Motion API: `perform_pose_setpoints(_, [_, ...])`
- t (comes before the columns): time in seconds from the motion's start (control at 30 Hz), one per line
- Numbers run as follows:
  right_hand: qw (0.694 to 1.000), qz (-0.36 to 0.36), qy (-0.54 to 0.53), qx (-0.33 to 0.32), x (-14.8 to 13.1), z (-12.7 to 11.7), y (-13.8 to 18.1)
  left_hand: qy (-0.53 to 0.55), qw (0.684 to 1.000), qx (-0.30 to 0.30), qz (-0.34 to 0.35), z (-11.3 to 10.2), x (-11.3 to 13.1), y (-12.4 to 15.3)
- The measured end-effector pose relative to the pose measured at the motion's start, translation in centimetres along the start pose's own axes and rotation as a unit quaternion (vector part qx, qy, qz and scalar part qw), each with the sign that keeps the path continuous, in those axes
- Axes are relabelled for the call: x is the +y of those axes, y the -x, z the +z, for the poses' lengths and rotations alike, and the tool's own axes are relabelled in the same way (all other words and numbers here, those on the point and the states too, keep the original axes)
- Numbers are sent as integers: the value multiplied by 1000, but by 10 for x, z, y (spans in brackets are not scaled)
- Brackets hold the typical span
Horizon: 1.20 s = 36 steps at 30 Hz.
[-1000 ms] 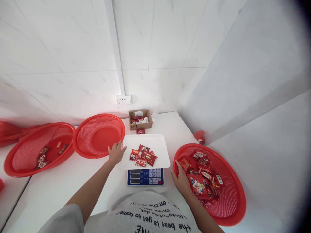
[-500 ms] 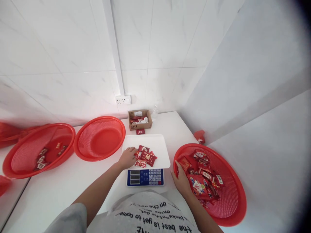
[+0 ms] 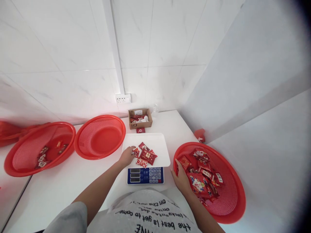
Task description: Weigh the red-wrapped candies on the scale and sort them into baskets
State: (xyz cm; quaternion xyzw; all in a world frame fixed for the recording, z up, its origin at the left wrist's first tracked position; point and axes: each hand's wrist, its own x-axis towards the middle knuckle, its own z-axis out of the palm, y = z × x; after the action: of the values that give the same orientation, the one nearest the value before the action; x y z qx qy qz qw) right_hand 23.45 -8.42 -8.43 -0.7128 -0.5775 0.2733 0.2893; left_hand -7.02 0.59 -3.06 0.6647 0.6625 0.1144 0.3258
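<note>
A blue digital scale [image 3: 145,175] with a white weighing tray [image 3: 159,142] stands in front of me. Several small red packets [image 3: 146,155] lie on the tray. My left hand [image 3: 127,156] reaches onto the tray's left side, its fingers pinched on one small red packet [image 3: 136,151] at the edge of the pile. My right hand [image 3: 180,182] rests on the near left rim of a red mesh basket [image 3: 230,200] holding several red snack packets [image 3: 201,174], fingers curled over the rim.
Two more red baskets stand to the left: an empty one [image 3: 100,136] and one [image 3: 24,155] with a few packets. At the back are a small cardboard box [image 3: 140,118], a wall socket [image 3: 122,98] and a loose red packet [image 3: 199,135].
My left hand moved from beside the tray's left edge onto the tray and closed its fingers on a packet. My right hand has stayed on the basket rim.
</note>
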Motion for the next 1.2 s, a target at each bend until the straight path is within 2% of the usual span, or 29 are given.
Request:
perform_pose_setpoints(0.13, [1000,0,4,-4,1,0,0,17,1000,21,0,-3,0,0])
perform_pose_setpoints(0.23, [1000,1,6,-6,0,-1,0,33,998,60,11,-14,0,1])
perform_pose_setpoints(0.3, [1000,1,4,-9,-1,-1,0,60,989,137,4,-31,-3,0])
perform_pose_setpoints(0.43, [1000,2,-2,-4,0,0,0,86,941,324,-54,-73,-15,-2])
perform_pose_setpoints(0.53, [1000,1,-8,1,2,1,0,9,924,377,-65,-85,-24,-3])
perform_pose_setpoints(0.6, [1000,3,-11,-1,2,1,0,-57,936,346,-25,-74,-27,-2])
perform_pose_setpoints(0.7, [1000,7,-9,-6,0,-1,1,-114,968,213,61,-39,-23,2])
perform_pose_setpoints(0.77, [1000,8,-5,-12,-2,-2,1,-135,976,152,77,-16,-15,4])
perform_pose_setpoints(0.83, [1000,11,-2,-15,-4,-3,1,-150,979,122,62,-1,-5,3])
perform_pose_setpoints(0.93, [1000,14,0,-12,-4,-4,1,-141,986,80,37,7,6,0])
perform_pose_setpoints(1.03, [1000,10,-1,-13,-4,-3,1,-110,992,50,44,7,8,-2])
perform_pose_setpoints(1.2, [1000,8,1,-16,-2,-2,1,-65,996,51,31,7,4,1])
